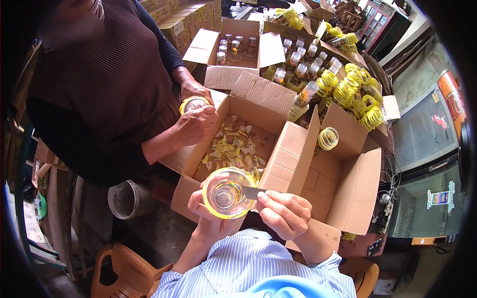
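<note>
My left hand (211,226) is wrapped round a clear cup (226,193) with a yellow rim, its mouth turned up toward me. In my right hand (285,213) a flat grey metal blade (252,192) is pinched, its end touching or just over the right side of that rim. Below the cup stands an open cardboard box (256,118) with many yellow and white scraps (232,144) on its bottom. The blade's handle end is hidden by my fingers.
At the left a co-worker's hands (196,116) hold a similar cup (194,104). Another open box (343,193) with a yellow-ringed cup (328,139) stands at the right. Behind are several clear cups (299,72), yellow rings (348,92) and a grey bucket (130,199).
</note>
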A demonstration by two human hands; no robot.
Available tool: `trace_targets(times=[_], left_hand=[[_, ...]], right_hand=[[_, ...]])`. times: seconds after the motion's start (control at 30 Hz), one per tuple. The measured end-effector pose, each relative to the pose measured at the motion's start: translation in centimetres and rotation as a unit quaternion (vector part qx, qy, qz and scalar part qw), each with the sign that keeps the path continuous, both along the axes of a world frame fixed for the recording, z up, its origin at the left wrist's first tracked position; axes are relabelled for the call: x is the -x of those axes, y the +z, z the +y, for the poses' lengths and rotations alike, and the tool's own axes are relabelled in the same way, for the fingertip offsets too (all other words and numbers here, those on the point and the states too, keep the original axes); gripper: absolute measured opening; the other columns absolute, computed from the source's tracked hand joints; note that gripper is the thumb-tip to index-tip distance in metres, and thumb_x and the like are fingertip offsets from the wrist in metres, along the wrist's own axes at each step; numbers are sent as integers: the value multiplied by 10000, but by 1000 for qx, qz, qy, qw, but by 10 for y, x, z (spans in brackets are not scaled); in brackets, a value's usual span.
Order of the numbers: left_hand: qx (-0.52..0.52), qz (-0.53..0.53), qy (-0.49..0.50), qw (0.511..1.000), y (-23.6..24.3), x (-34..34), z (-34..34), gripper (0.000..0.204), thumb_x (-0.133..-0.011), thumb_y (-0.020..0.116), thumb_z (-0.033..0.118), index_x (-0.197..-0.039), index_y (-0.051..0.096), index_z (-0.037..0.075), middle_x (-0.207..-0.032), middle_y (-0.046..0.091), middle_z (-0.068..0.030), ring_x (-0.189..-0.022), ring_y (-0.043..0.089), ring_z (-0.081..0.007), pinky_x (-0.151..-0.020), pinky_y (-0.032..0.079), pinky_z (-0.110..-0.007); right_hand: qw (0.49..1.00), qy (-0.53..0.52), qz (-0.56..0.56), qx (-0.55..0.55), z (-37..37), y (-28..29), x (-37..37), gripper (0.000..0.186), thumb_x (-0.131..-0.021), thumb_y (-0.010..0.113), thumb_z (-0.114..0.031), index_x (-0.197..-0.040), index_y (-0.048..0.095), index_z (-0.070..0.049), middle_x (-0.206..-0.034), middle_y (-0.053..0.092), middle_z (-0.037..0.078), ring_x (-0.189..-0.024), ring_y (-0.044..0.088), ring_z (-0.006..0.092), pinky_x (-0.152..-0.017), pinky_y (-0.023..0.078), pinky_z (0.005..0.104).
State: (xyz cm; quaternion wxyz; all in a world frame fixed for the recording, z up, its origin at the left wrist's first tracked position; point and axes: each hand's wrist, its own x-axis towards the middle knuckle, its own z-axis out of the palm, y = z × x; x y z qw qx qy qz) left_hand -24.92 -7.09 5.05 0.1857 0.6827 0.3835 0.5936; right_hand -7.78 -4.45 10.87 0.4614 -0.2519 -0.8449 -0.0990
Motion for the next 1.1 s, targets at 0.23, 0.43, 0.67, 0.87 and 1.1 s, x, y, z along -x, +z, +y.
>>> trace_targets(times=[0.23, 0.43, 0.67, 0.87, 1.1], left_hand=[[33, 4, -8, 999, 0, 0, -2, 699, -760, 634, 22, -1194, 93, 106, -1223, 380, -269, -1092, 464, -359, -901, 415, -443], [70, -49, -30, 996, -5, 3, 2, 721, -757, 622, 13, -1224, 80, 101, -1249, 349, -262, -1127, 442, -324, -928, 411, -415], [76, -117, -15, 990, -4, -3, 8, 800, -745, 703, 86, -1279, 108, 66, -1234, 376, -211, -1136, 446, -288, -935, 422, -386], [88, -108, 3, 990, -4, -3, 6, 786, -747, 705, 91, -1283, 133, 43, -1226, 385, -202, -1139, 449, -281, -931, 434, -375], [93, -90, 4, 992, -4, -3, 4, 774, -747, 699, 86, -1277, 138, 30, -1227, 386, -206, -1133, 454, -280, -932, 431, -371]], right_hand=[[1000, 3, 15, 5, -1, -2, 1, 115, -703, 656, -10, -674, 566, -76, -806, 677, 62, -727, 660, 159, -628, 539, 241], [986, 2, 147, 73, 13, -8, 6, 190, -655, 707, 30, -676, 542, -63, -750, 665, 56, -671, 664, 179, -576, 538, 249], [994, 20, 97, 34, 3, -13, 4, 179, -665, 711, 10, -682, 548, -62, -771, 672, 62, -686, 664, 173, -569, 534, 246], [996, 13, 88, 32, -2, -21, 7, 159, -686, 705, -18, -688, 552, -62, -798, 676, 68, -720, 663, 167, -574, 528, 240], [996, -2, 82, 24, -2, -22, 11, 156, -689, 701, -17, -683, 551, -60, -795, 678, 73, -717, 665, 169, -573, 525, 236]])
